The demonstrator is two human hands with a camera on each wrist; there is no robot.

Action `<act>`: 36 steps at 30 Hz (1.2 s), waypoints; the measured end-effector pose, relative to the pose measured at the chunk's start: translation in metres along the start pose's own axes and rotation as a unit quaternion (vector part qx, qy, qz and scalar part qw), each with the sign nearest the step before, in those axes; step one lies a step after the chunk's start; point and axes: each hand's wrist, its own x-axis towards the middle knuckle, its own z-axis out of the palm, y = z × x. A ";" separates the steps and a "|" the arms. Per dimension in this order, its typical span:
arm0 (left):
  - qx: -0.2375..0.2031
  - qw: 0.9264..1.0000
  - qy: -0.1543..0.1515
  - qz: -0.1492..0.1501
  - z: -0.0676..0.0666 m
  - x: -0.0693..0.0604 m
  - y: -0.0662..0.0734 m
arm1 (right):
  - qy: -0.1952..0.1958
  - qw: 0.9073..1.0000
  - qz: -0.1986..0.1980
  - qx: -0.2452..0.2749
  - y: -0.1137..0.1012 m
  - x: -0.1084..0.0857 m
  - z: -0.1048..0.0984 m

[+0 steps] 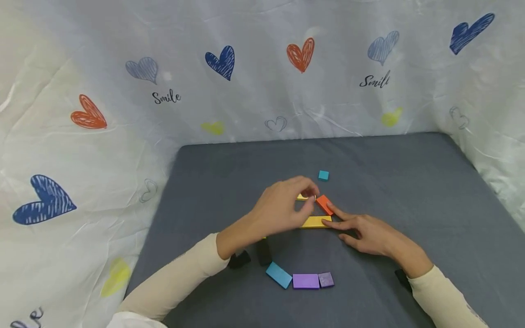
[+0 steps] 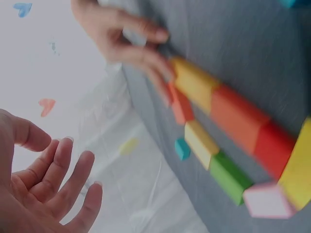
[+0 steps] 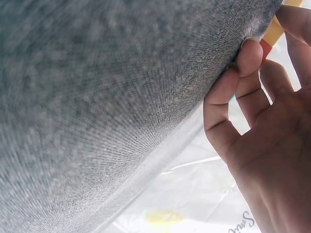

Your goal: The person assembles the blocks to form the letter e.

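My left hand (image 1: 283, 205) hovers over a row of blocks, its fingers loosely bent with nothing between them. My right hand (image 1: 369, 234) lies at the row's right end. One fingertip touches an orange block (image 1: 323, 204), and another rests on a yellow block (image 1: 315, 222). In the left wrist view, an orange-red block (image 2: 239, 116) and a red block (image 2: 274, 149) continue from that yellow one. A parallel line holds a pale yellow block (image 2: 200, 143) and a green block (image 2: 229, 176). A pink-and-white block (image 2: 268, 200) and a bright yellow block (image 2: 299, 167) lie at the far end.
A small teal block (image 1: 323, 175) lies behind the row. Nearer me are a blue block (image 1: 279, 275), a purple block (image 1: 305, 281) and a dull purple block (image 1: 326, 279). The grey-covered table (image 1: 410, 182) meets a heart-printed sheet (image 1: 254, 100) behind.
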 end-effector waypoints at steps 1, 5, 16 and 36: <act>-0.012 1.000 -0.002 -0.010 -0.004 0.007 -0.003 | -0.001 1.000 -0.003 0.000 0.000 0.000 0.000; -0.042 0.998 -0.020 -0.032 -0.013 0.034 -0.019 | 0.003 1.000 -0.013 -0.003 0.000 -0.001 0.001; 0.005 0.990 -0.125 -0.072 0.016 0.093 -0.065 | 0.006 1.000 -0.016 -0.024 -0.001 0.001 0.004; 0.132 0.957 -0.236 -0.105 0.072 0.133 -0.089 | 0.003 1.000 -0.009 -0.009 0.001 0.000 0.001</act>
